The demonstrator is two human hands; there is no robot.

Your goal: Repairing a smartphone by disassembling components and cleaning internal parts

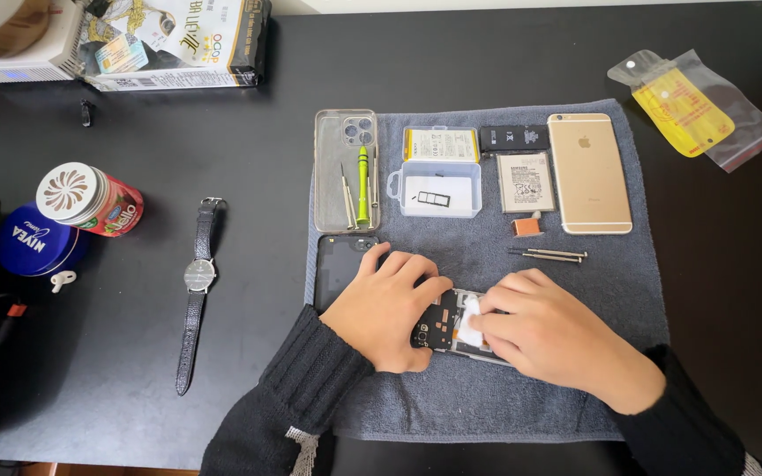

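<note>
Nearest the camera, both hands worked over an opened phone (443, 328) lying on a grey towel (487, 397). The left hand (387, 308) lay curled and pressed down on its upper end, steadying it. The right hand (549, 330) pinched a small white pad (470, 320) against the exposed inside.

The phone looked light, thin and stiff, but fragile with its back off; it seemed best held by the metal edges, away from the bare boards. A dark back cover (339, 264) lay just beside the left hand.

The towel appeared soft and grippy, so parts would hardly slide. Farther off on it lay two screwdrivers (547, 255), a clear case (346, 167) holding tools, a small plastic box (438, 188), batteries (525, 182) and a gold phone (588, 172). On the black tabletop (249, 150) to the left lay a wristwatch (197, 291).
</note>
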